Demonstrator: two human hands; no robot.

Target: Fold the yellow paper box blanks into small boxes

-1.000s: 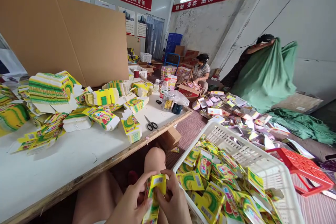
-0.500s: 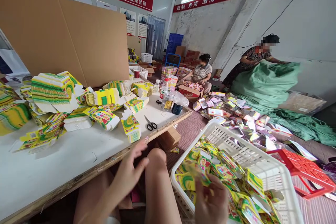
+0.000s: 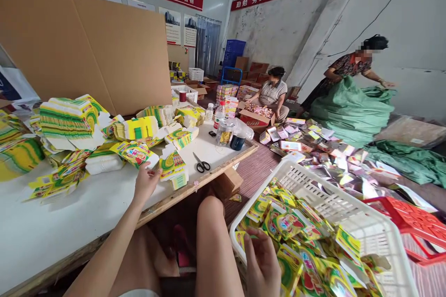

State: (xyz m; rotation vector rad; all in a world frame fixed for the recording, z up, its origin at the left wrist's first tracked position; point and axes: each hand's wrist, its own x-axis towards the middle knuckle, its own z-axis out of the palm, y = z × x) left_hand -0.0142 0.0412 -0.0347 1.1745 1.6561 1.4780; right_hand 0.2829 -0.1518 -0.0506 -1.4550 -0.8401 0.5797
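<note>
My left hand stretches over the white table, fingers spread, its fingertips touching the left side of a small stack of flat yellow-green cartons. My right hand hovers over the near left corner of the white plastic basket with loosely curled, parted fingers and nothing in them. The basket holds several folded yellow-green boxes. My bare knees show between the table and the basket.
More carton stacks crowd the table's far side, with scissors, bottles and a jar near its right edge. A cardboard sheet stands behind. A red stool, loose packets, a seated person and a person handling a green sack fill the floor.
Both hands held one yellow box over my lap. The right hand carried it to the basket and let go; the left hand rose to the carton stack on the table.
</note>
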